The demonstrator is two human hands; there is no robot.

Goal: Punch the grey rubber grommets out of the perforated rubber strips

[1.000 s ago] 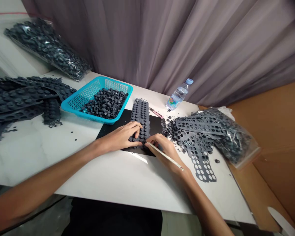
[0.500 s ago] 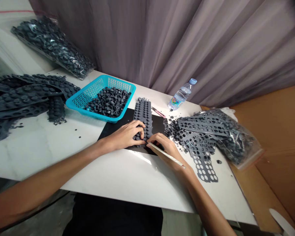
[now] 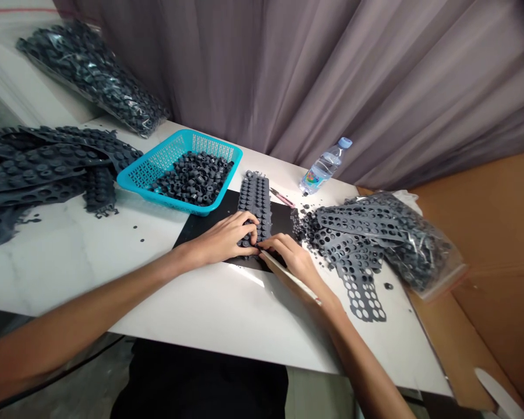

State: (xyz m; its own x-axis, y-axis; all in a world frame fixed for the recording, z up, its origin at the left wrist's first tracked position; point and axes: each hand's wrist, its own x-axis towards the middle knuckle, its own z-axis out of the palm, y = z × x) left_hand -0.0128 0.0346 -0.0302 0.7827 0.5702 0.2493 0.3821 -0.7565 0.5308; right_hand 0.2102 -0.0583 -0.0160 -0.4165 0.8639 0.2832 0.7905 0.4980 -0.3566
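A dark grey rubber sheet (image 3: 254,195) with rows of round raised knobs lies lengthwise on a black mat (image 3: 209,224). My left hand (image 3: 229,235) has its fingers curled over the sheet's near end, thumb and fingertips pressed against it. Close beside it, my right hand (image 3: 293,256) grips a thin, pale, stick-like tool (image 3: 290,275). The tool's tip meets the near end of the sheet by my left thumb. What exactly lies between the fingertips is too small to make out.
A blue basket (image 3: 124,181) holds many small dark rubber pieces. Uncut knobbed sheets (image 3: 48,166) lie left, punched sheets (image 3: 362,233) right beside a filled plastic bag (image 3: 428,256). Another filled bag (image 3: 96,75), a water bottle (image 3: 323,169) and pink-handled cutters (image 3: 283,198) are farther back.
My right hand and the pale tool have shifted slightly to the left and up, closer to my left thumb. My left hand stays on the sheet. The view has tilted a little.
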